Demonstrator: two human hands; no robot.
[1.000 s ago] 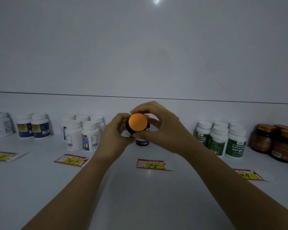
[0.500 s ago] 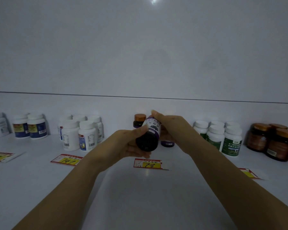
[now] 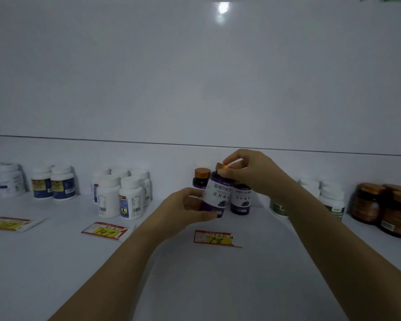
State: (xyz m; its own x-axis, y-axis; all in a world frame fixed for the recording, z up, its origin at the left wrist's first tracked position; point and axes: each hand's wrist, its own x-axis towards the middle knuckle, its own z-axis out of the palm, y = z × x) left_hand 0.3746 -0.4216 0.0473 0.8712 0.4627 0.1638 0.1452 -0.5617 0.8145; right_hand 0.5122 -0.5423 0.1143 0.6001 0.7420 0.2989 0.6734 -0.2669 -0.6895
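1. The left hand (image 3: 185, 205) is curling around the lower body of the purple bottle (image 3: 214, 198), thumb along its base.
2. The bottle is leaning slightly between both hands, with the price tag (image 3: 214, 238) lying on the shelf (image 3: 56, 262) just nearside of the left hand.
3. The right hand (image 3: 256, 177) is pinching the orange cap (image 3: 222, 167) from above, and a matching bottle (image 3: 240, 200) is standing just beneath that hand.

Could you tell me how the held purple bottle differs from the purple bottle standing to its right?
The held bottle is tilted, left grip round its body, right grip pinching its orange cap; the standing bottle is upright on the shelf, ungripped. The held bottle's cap shows; the standing bottle's is hidden. Both carry matching purple-and-white labels.
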